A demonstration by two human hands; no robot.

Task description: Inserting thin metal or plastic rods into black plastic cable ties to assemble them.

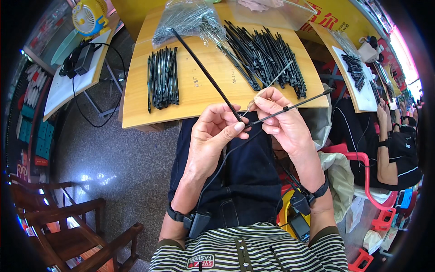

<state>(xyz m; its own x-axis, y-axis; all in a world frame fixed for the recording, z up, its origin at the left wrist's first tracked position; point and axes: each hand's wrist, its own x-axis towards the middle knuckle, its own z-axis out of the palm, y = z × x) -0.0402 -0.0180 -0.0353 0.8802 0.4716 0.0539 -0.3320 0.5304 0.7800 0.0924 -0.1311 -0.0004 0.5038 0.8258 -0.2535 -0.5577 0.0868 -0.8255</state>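
Above lap: two hands, left [213, 136], right [281, 119], pinch two black rods [204, 70].

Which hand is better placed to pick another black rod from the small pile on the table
Probably the left. The left hand pinches a long black rod, and the small pile of black rods lies on its side of the wooden table. The right hand holds a second rod, farther from it.

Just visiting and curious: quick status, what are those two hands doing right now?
Left hand pinching long black plastic rod. Right hand gripping second black rod and thin pale strip. Rod ends meet between the hands. Nothing blocking.
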